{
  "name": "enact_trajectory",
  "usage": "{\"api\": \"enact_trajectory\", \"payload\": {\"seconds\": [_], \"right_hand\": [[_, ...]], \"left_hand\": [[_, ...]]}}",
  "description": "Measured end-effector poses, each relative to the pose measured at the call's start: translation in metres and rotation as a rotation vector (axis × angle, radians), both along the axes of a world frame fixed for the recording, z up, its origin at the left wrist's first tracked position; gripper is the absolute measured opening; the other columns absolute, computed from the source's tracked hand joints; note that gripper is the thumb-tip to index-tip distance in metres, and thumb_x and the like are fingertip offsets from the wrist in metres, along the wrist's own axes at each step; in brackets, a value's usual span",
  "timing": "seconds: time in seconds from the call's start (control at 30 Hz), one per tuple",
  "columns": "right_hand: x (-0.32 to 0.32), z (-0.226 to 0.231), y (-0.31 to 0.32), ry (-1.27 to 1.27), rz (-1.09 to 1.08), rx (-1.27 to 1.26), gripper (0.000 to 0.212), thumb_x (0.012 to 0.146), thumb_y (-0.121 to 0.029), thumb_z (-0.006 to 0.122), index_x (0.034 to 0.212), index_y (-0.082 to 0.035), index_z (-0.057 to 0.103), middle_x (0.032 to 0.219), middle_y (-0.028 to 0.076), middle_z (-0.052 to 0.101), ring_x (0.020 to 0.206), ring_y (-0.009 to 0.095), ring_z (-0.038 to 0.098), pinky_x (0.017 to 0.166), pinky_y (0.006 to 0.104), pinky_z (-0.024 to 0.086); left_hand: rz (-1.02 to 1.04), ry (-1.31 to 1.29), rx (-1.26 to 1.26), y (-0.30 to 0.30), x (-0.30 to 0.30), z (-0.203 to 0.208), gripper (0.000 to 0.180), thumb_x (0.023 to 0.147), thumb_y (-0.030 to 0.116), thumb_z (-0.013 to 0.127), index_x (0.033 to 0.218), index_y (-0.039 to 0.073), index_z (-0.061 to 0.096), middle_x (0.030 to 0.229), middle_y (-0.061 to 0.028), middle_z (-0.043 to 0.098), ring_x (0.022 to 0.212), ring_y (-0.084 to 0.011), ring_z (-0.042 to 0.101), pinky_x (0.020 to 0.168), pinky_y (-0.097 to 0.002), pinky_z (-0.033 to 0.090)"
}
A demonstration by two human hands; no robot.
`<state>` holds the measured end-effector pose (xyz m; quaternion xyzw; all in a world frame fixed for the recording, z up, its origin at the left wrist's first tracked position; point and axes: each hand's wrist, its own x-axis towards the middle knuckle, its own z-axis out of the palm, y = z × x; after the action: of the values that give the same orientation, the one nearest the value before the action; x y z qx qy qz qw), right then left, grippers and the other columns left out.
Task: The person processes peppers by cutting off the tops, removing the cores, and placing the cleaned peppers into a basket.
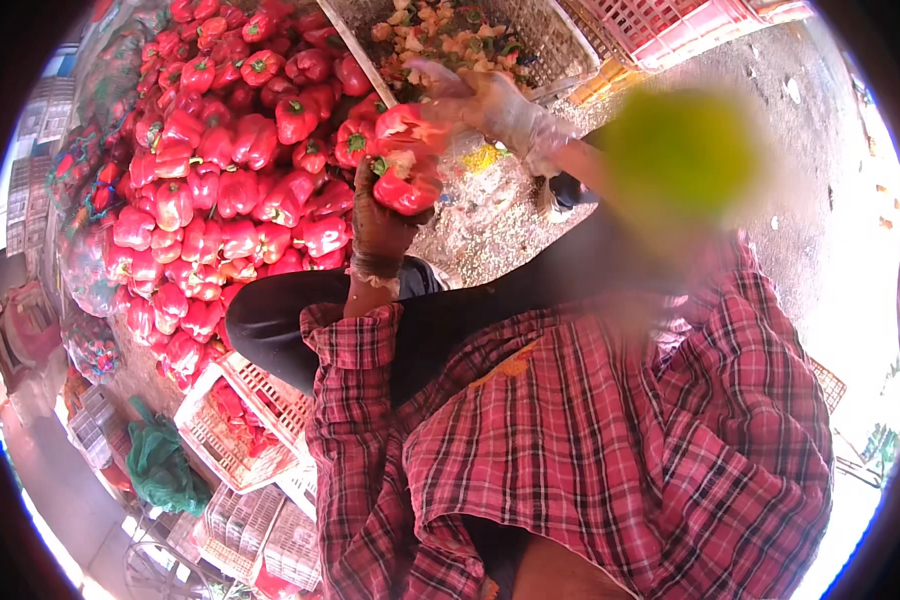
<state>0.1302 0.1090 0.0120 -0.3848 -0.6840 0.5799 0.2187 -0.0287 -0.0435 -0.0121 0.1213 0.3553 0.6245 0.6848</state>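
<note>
My left hand (382, 232), in a thin clear glove, grips a red bell pepper (410, 185). The pepper is split open, with pale core showing between its upper and lower parts. Just to its right, my gloved right hand (505, 112) reaches toward the near edge of a crate (567, 62) holding pale pepper cores (450, 35). Motion smears the right hand's fingers, so what they hold, if anything, does not show. A large heap of whole red bell peppers (235, 190) lies to the left of my hands.
A blurred yellow-green blob (680, 150) hides part of my right forearm. Red and pink plastic crates (660, 30) stand at the back right. Near left are a pale crate with red pieces (225, 430) and green netting (160, 460). Filled mesh sacks (85, 250) line the far left.
</note>
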Motion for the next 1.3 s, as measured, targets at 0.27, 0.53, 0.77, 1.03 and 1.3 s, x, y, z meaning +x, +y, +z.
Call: {"api": "enact_trajectory", "payload": {"seconds": [0.27,0.53,0.77,1.03,1.3], "right_hand": [[-0.037,-0.007,-0.035,-0.179,0.23,0.167,0.051,0.071,-0.037,0.075,0.107,-0.003,0.063,0.081,0.014,0.068,0.073,0.026,0.064,0.067,0.0354,0.051],[-0.053,0.03,-0.062,-0.488,0.252,0.305,0.038,0.068,-0.032,0.069,0.086,0.0,0.065,0.075,0.02,0.065,0.072,0.032,0.065,0.068,0.0385,0.05],[-0.065,0.021,-0.074,-0.343,0.208,0.407,0.04,0.07,-0.035,0.069,0.088,0.0,0.064,0.064,0.017,0.061,0.064,0.03,0.063,0.064,0.0376,0.052],[-0.071,0.056,-0.048,0.183,-0.03,-0.414,0.033,0.085,-0.031,0.068,0.105,-0.005,0.062,0.066,0.006,0.06,0.044,0.01,0.05,0.035,0.0258,0.038],[-0.05,0.053,-0.016,-0.557,0.141,0.447,0.057,0.079,-0.039,0.071,0.125,-0.009,0.056,0.082,0.012,0.069,0.081,0.023,0.067,0.076,0.0316,0.054]], "left_hand": [[0.184,0.75,0.225,0.006,0.011,-0.016,0.044,0.1,0.028,0.041,0.136,0.002,0.04,0.123,-0.0088,0.056,0.11,-0.0205,0.057,0.092,-0.0336,0.048],[0.253,0.736,0.234,-0.006,0.013,-0.032,0.046,0.099,0.039,0.04,0.133,0.008,0.045,0.127,-0.0084,0.054,0.117,-0.0229,0.053,0.098,-0.0367,0.046],[0.398,0.013,0.116,-0.011,0.017,-0.056,0.052,0.097,0.041,0.041,0.138,0.008,0.036,0.129,-0.0127,0.051,0.116,-0.0278,0.054,0.097,-0.0427,0.047],[0.253,-0.219,0.167,-0.009,-0.015,-0.044,0.04,0.095,0.038,0.049,0.115,0.004,0.055,0.106,-0.012,0.063,0.101,-0.0266,0.061,0.079,-0.0397,0.053],[0.056,-0.325,0.112,-0.009,-0.018,-0.03,0.039,0.091,0.033,0.056,0.113,0.0,0.057,0.1,-0.0124,0.064,0.09,-0.0271,0.063,0.077,-0.041,0.052]]}}
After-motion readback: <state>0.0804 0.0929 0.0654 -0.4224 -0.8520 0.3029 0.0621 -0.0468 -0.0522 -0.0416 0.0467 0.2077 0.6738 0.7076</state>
